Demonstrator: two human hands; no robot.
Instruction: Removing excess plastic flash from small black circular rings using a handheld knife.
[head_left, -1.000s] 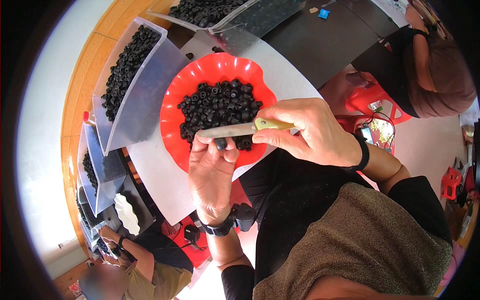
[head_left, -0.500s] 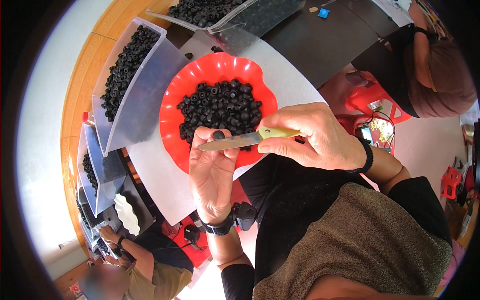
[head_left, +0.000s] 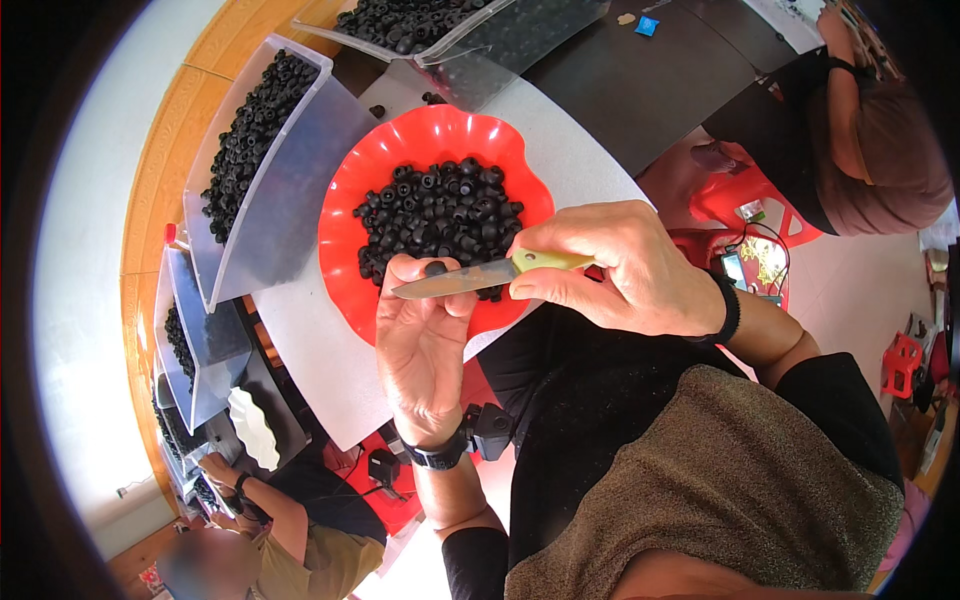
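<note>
Between the fingertips of my left hand (head_left: 425,345) sits a small round black rubber part (head_left: 435,269). My right hand (head_left: 620,270) is wrapped round the yellow-green handle of a knife (head_left: 455,281). Its blade points left and lies across the fingers of my left hand, right beside the black part; whether the edge touches it I cannot tell. Both hands are over the near side of a red wavy-rimmed bowl (head_left: 350,180), which holds a heap of similar black rubber parts (head_left: 440,215).
The bowl stands on a pale board (head_left: 590,150). Clear plastic bins of black parts stand at the left (head_left: 285,190) and at the back (head_left: 480,60). A few loose parts (head_left: 377,111) lie behind the bowl. Other people sit at lower left (head_left: 300,530) and upper right (head_left: 880,150).
Both hands and the knife have shifted very slightly to the left. The black part is still in my left fingertips, and the bowl has not moved.
</note>
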